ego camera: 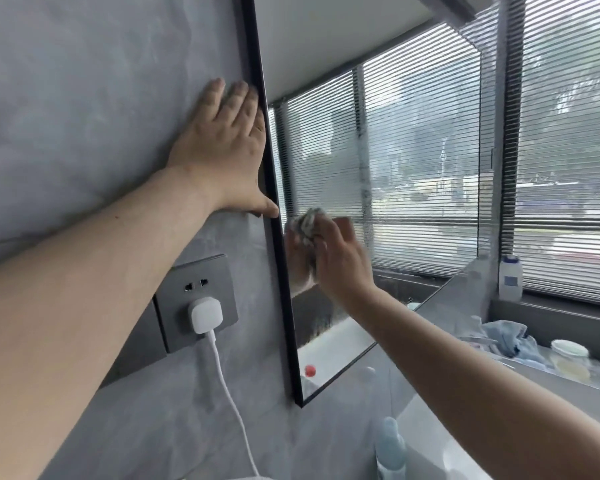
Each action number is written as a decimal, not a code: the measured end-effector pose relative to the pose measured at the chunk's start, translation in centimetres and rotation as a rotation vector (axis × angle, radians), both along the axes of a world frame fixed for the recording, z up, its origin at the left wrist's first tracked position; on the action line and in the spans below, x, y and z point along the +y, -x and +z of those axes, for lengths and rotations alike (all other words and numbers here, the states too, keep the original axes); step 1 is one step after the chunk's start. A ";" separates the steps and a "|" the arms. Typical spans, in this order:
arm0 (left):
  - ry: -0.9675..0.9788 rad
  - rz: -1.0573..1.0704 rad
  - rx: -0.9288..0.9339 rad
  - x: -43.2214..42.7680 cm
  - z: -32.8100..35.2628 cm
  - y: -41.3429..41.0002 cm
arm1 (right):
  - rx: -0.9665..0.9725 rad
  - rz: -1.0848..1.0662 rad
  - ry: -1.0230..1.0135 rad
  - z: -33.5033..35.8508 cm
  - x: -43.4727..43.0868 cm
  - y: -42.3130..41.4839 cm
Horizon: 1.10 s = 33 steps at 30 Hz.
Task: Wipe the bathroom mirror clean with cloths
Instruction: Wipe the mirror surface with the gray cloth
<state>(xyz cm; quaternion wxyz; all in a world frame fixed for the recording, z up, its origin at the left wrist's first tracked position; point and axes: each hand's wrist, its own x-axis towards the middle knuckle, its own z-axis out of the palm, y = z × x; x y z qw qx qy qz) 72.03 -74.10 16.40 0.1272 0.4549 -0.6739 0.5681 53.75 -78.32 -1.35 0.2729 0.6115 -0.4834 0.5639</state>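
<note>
R hand (340, 258) grips bunched cloth (309, 221) on mirror (413, 150) near its L frame; unwiped glass runs up & rightward. L hand (222, 147) flat on wall (84, 98), fingers spread.

A bathroom is indicated by the black-framed mirror (413, 161), grey stone-look wall (84, 98), socket (196, 299) and toiletry bottle (390, 448).

No writing can be read here. The white plastic bottle (510, 277) carries a small blue label, too blurred to make out. The white square charger plug (207, 315) in the grey wall socket (222, 289) bears no mark that can be read.
</note>
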 end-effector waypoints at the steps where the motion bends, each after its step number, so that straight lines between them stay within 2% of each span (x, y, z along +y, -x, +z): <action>1: -0.008 0.026 -0.005 0.0 -0.2 0.1 | 0.019 0.016 0.022 -0.3 0.3 -0.4; 5: 0.003 0.057 -0.015 0.0 -0.5 0.2 | 0.266 0.180 0.090 -7.6 0.8 -1.0; 8: 0.013 0.061 -0.017 0.1 -0.6 0.4 | 0.277 0.220 0.035 -13.9 1.2 -0.3; 11: -0.007 0.044 0.003 0.4 -0.7 0.5 | 0.240 0.256 0.024 -17.1 1.9 -0.5; 15: -0.019 0.063 0.012 0.4 -1.0 0.5 | 0.170 0.268 0.015 -15.8 2.5 -1.0; 17: -0.016 0.068 0.011 0.3 -1.2 0.6 | 0.068 0.246 -0.017 -13.8 2.3 -1.5; 24: -0.050 0.093 0.021 0.4 -1.7 0.8 | -0.188 0.144 -0.158 -2.7 1.6 -2.4; 26: -0.064 0.124 0.006 0.3 -2.5 0.8 | -0.167 0.139 -0.136 -3.1 1.6 -2.4; 29: -0.076 0.141 -0.018 0.1 -4.0 0.6 | -0.109 0.168 -0.123 -7.7 1.2 -1.8; 33: -0.058 0.113 0.014 0.1 -5.1 0.8 | -0.213 0.138 -0.245 -14.7 1.4 -0.7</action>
